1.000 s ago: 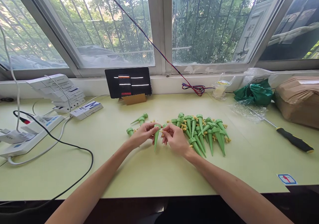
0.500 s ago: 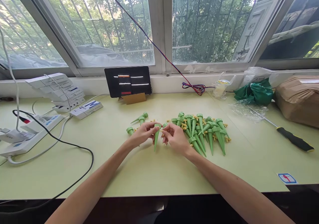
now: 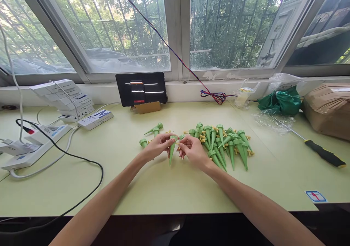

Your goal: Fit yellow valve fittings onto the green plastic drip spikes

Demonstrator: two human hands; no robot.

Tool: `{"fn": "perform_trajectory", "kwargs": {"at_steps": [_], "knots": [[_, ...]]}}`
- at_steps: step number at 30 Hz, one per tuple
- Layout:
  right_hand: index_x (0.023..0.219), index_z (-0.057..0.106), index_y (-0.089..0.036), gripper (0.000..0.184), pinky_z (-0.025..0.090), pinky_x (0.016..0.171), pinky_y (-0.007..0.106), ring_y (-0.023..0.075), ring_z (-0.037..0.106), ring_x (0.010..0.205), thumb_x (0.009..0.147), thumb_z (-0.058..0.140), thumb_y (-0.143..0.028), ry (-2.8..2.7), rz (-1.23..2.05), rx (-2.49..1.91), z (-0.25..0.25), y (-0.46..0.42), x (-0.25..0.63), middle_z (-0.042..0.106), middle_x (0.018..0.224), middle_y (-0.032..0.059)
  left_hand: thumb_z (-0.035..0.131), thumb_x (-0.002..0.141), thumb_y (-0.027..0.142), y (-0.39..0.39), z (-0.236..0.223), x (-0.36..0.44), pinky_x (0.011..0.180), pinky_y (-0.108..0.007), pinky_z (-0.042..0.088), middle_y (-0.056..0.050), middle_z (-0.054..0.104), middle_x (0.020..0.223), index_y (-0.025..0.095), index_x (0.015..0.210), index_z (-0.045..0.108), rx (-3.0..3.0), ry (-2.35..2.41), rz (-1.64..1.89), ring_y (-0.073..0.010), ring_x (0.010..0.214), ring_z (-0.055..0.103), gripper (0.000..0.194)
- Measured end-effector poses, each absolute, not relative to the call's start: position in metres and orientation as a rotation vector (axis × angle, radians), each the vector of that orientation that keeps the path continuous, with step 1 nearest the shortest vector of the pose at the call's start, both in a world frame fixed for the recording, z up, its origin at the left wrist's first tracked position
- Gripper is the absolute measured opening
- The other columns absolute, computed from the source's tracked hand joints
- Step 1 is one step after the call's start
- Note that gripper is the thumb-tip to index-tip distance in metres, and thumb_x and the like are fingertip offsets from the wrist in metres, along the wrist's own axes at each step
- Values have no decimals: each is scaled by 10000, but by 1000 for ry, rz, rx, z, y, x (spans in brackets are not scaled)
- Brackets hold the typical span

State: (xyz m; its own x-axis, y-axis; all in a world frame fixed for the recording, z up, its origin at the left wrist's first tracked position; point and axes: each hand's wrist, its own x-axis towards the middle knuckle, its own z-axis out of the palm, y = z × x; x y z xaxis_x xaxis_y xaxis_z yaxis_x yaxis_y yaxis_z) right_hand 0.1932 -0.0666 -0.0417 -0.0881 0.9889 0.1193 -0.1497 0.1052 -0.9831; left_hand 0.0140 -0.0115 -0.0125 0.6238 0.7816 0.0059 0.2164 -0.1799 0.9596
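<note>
Above the middle of the table, my left hand (image 3: 159, 145) is closed on a green plant watering spike (image 3: 172, 152), its tip pointing down. My right hand (image 3: 193, 149) is pinched at the side of the cap, on a small pale yellow valve (image 3: 178, 143) that touches the spike. Fingers partly cover the valve. Right of my hands lies a heap of similar green spikes (image 3: 231, 155) with yellow valves. Several more spikes (image 3: 143, 143) lie beyond and left of my left hand.
A tablet (image 3: 140, 89) leans on a cardboard stand at the back. White boxes (image 3: 95, 119) and a power strip (image 3: 35, 147) with cables are at left. On the right are a screwdriver (image 3: 325, 153), a green bag (image 3: 280, 101) and a brown parcel (image 3: 326, 109).
Both hands keep nearly the same hold on the spike and its valve. The whole view has shifted very slightly; nothing on the table has moved.
</note>
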Motion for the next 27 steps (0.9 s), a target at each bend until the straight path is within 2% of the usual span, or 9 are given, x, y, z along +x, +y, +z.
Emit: {"fn": "perform_trajectory", "kwargs": {"at_steps": [6, 14, 21, 27], "knots": [[792, 527, -210, 169, 474, 494, 241, 115, 556, 477, 879, 598, -336, -1396, 1047, -998, -38, -72, 193, 579, 558, -41, 591, 908, 538, -12, -13, 14, 564, -221, 482, -14, 540, 752, 161, 1120, 707, 1695, 802, 600, -114, 655, 476, 448], [777, 526, -193, 265, 515, 478, 253, 120, 597, 488, 801, 701, -391, -1195, 1298, -985, -41, -67, 193, 637, 630, -13, 594, 904, 536, -12, -11, 15, 569, -218, 471, -35, 592, 802, 165, 1080, 720, 1720, 795, 601, -129, 682, 521, 429], [788, 531, -208, 171, 471, 484, 237, 112, 552, 475, 877, 603, -334, -1397, 1049, -992, -38, -72, 194, 582, 564, -38, 581, 914, 530, -10, -14, 12, 565, -218, 461, -10, 544, 747, 174, 1146, 701, 1717, 812, 590, -121, 650, 467, 441], [772, 526, -191, 304, 496, 464, 250, 117, 583, 474, 781, 726, -421, -1180, 1336, -979, -41, -66, 194, 643, 625, -6, 586, 914, 526, -11, -12, 13, 574, -219, 468, -25, 584, 783, 170, 1109, 708, 1737, 800, 595, -127, 675, 513, 424]]}}
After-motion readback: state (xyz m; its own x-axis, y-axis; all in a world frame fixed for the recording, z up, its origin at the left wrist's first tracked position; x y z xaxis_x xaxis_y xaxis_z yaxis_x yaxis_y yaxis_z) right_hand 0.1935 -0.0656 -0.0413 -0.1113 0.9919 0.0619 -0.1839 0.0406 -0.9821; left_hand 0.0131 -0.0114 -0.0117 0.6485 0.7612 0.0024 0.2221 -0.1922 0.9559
